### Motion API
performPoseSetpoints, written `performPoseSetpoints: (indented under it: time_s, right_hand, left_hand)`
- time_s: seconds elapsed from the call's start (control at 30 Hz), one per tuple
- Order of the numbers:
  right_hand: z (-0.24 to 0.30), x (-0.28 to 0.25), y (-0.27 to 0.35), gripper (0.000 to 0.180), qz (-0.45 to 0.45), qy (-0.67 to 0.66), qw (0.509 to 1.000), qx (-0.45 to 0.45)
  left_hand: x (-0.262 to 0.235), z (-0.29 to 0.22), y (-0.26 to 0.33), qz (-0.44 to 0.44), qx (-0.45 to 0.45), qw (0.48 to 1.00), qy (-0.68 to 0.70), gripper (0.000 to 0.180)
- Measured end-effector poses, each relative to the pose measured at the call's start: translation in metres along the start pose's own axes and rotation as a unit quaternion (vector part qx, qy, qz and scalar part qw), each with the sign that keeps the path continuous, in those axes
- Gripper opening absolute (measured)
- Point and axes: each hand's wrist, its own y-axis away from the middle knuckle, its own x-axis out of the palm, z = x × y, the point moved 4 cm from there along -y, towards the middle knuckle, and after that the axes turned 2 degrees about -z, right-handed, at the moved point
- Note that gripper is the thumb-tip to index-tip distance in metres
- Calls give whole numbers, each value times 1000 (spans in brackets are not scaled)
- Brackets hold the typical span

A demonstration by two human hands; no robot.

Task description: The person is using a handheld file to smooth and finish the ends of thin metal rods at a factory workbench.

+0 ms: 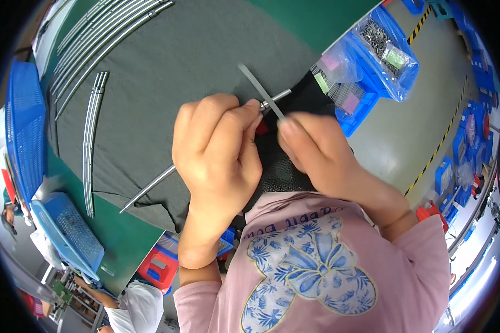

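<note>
My left hand (216, 147) is closed around a long thin metal rod (150, 188), which runs from the lower left up to its tip near the fingers. My right hand (311, 147) pinches a flat grey strip (258, 89) that crosses the rod's end (276, 97). Both hands meet over a grey cloth (178, 72) covering the green table. A black mesh piece (280, 169) lies under the hands.
Several long metal rods (103, 39) lie at the cloth's far left, and a pair of rods (90, 133) lies closer. Blue bins with bagged small parts (380, 53) stand at the right. Blue baskets (22, 127) sit at the left. Another person (136, 302) is below the table edge.
</note>
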Motion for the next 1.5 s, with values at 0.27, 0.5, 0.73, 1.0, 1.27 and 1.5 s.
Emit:
performPoseSetpoints:
  time_s: [0.27,0.5,0.73,1.0,1.27,1.5]
  right_hand:
    - [-10,3,10,25,-34,95,992,-78]
    - [-21,5,17,24,-31,56,997,-44]
    - [-17,9,6,35,-23,11,998,-56]
    - [-18,9,-2,28,-32,12,999,-40]
    - [-13,8,-11,26,-37,-13,996,-83]
    - [-10,9,-17,27,-36,-27,995,-93]
  left_hand:
    - [1,0,0,0,-11,1000,-5,18]
    - [2,2,-1,-3,-19,1000,1,17]
    - [-1,1,-1,4,-6,1000,-18,18]
    - [0,0,-2,17,-21,999,-24,17]
    - [1,2,-1,1,3,1000,-21,16]
    - [-1,2,-1,9,-3,1000,-19,15]
